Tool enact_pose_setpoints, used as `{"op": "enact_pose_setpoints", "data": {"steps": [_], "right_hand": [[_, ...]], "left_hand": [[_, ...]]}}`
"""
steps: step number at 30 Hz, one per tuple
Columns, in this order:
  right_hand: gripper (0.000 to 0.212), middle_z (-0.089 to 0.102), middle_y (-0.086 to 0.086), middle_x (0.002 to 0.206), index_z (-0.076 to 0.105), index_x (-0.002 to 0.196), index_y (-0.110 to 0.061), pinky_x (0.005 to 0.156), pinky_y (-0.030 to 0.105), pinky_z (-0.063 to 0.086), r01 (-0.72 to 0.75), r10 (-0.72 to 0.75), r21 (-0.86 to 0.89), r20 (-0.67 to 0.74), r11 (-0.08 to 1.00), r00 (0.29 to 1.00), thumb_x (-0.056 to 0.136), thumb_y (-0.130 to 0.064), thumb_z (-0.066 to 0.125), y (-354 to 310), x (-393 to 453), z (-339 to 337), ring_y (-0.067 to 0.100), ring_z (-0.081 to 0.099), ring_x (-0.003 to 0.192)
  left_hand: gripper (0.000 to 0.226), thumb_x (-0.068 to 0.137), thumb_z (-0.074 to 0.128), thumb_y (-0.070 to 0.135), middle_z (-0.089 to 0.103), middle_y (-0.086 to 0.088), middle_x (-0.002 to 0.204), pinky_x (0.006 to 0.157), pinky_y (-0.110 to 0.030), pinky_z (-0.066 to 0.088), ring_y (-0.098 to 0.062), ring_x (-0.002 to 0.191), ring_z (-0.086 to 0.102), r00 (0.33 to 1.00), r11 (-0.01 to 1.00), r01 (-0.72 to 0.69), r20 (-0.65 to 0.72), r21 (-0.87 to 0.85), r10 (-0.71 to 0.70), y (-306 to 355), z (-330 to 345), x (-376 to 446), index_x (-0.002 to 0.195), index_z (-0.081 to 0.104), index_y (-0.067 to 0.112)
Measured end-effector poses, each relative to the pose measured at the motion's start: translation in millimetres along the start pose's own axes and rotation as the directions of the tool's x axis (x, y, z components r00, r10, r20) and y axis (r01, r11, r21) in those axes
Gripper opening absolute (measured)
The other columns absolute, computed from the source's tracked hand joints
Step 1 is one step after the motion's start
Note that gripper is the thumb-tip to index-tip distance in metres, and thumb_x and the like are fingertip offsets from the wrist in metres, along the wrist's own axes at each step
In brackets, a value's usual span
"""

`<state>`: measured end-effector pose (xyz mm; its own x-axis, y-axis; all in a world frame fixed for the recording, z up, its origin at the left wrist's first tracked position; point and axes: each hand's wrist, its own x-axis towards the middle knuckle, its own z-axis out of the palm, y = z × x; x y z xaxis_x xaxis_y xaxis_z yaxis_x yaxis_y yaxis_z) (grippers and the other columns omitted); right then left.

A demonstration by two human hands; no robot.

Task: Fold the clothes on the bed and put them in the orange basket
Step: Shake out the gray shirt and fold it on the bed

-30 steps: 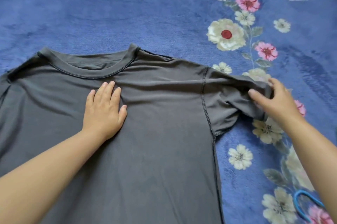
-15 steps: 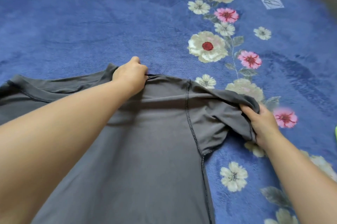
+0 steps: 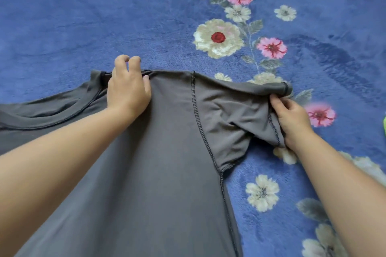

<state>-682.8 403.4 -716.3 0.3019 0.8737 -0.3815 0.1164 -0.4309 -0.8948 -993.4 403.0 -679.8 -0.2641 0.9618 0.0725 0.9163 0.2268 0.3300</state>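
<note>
A person's left hand (image 3: 128, 87) is gripping the top edge of a gray T-shirt (image 3: 158, 173) at the shoulder, just beside the collar (image 3: 48, 116), with fingers curling over the edge and the thumb lying on the fabric. The right hand (image 3: 291, 119) is pinching the hem of the short sleeve (image 3: 234, 114), which is bunching into soft creases. The shirt is lying spread out, front up, on a blue bedspread (image 3: 83, 16) printed with cream and pink flowers. A sliver of something bright green (image 3: 384, 124) is showing at the right edge.
</note>
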Motion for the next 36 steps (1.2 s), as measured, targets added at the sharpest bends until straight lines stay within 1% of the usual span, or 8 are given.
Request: {"op": "enact_pose_setpoints", "data": {"steps": [3, 9, 17, 20, 24, 27, 31, 36], "right_hand": [[0.012, 0.065, -0.004, 0.086, 0.060, 0.079, -0.020, 0.075, 0.024, 0.050, 0.033, -0.031, -0.038, 0.037, 0.999, 0.999, 0.082, -0.028, 0.068, -2, -3, 3, 0.009, 0.061, 0.077], [0.016, 0.069, -0.006, 0.073, 0.059, 0.082, -0.014, 0.068, 0.024, 0.052, -0.034, 0.021, 0.076, 0.165, 0.996, 0.986, 0.072, -0.013, 0.073, -26, -14, 3, 0.006, 0.063, 0.066], [0.017, 0.058, -0.006, 0.069, 0.067, 0.087, -0.006, 0.066, 0.007, 0.034, 0.759, -0.632, -0.323, 0.421, 0.565, 0.650, 0.077, -0.015, 0.056, -91, -120, 51, 0.010, 0.048, 0.067], [0.038, 0.061, -0.013, 0.095, 0.062, 0.112, -0.026, 0.065, 0.000, 0.036, 0.776, -0.392, -0.238, 0.754, 0.584, 0.526, 0.076, -0.036, 0.058, -80, -163, 71, 0.008, 0.056, 0.079], [0.017, 0.064, -0.005, 0.086, 0.059, 0.087, -0.036, 0.052, 0.008, 0.042, 0.458, -0.181, -0.262, 0.672, 0.849, 0.719, 0.085, -0.019, 0.063, -52, -155, 63, -0.003, 0.059, 0.064], [0.022, 0.064, -0.001, 0.090, 0.068, 0.094, -0.011, 0.067, 0.007, 0.037, 0.679, -0.435, -0.428, 0.538, 0.597, 0.722, 0.079, -0.024, 0.057, -37, -136, 49, -0.008, 0.053, 0.079], [0.059, 0.052, 0.005, 0.113, 0.051, 0.115, -0.016, 0.077, 0.036, 0.042, 0.899, -0.481, -0.437, 0.796, -0.036, 0.368, 0.057, -0.030, 0.059, -7, -131, 47, 0.022, 0.042, 0.102], [0.042, 0.040, -0.002, 0.096, 0.049, 0.107, -0.021, 0.072, 0.032, 0.034, 0.873, -0.710, -0.480, 0.645, -0.089, 0.283, 0.066, -0.012, 0.046, 15, -139, 61, 0.021, 0.042, 0.086]], "left_hand": [[0.051, 0.088, 0.039, 0.036, 0.044, -0.022, 0.135, 0.097, -0.047, 0.035, -0.039, 0.122, 0.043, 0.966, 0.965, -0.256, 0.051, 0.061, 0.253, 0, 2, -32, 0.122, 0.053, 0.000], [0.058, 0.098, 0.031, 0.043, 0.005, -0.001, 0.157, 0.115, -0.036, 0.003, -0.016, 0.145, 0.001, 0.874, 0.952, -0.280, 0.444, 0.125, 0.199, 1, 4, -41, 0.148, 0.016, 0.018], [0.058, 0.082, 0.036, 0.034, 0.042, -0.017, 0.141, 0.110, -0.037, 0.022, -0.030, 0.135, 0.034, 0.982, 0.981, -0.074, 0.157, -0.177, 0.103, -57, -42, -83, 0.127, 0.052, 0.000], [0.061, 0.082, 0.035, 0.038, 0.051, -0.023, 0.130, 0.107, -0.041, 0.028, -0.037, 0.125, 0.044, 0.987, 0.987, 0.001, 0.160, -0.160, 0.025, -87, -54, -103, 0.120, 0.055, -0.006], [0.056, 0.080, 0.039, 0.030, 0.050, -0.022, 0.132, 0.108, -0.041, 0.027, -0.036, 0.128, 0.042, 0.971, 0.995, 0.050, 0.237, -0.083, -0.029, -107, -60, -121, 0.121, 0.056, -0.004], [0.059, 0.081, 0.038, 0.035, 0.048, -0.022, 0.135, 0.104, -0.048, 0.033, -0.038, 0.130, 0.041, 0.967, 0.998, -0.031, 0.255, 0.058, 0.015, -120, -56, -129, 0.123, 0.055, -0.003], [0.069, 0.083, 0.032, 0.047, 0.045, -0.023, 0.137, 0.102, -0.055, 0.032, -0.040, 0.129, 0.041, 0.952, 0.992, -0.057, 0.305, 0.109, 0.021, -128, -47, -139, 0.128, 0.052, -0.002], [0.062, 0.082, 0.045, 0.054, 0.060, -0.011, 0.101, 0.084, -0.037, 0.041, -0.031, 0.097, 0.054, 0.962, 0.976, 0.069, 0.274, -0.205, -0.010, -92, -49, -135, 0.116, 0.058, 0.004]]}}
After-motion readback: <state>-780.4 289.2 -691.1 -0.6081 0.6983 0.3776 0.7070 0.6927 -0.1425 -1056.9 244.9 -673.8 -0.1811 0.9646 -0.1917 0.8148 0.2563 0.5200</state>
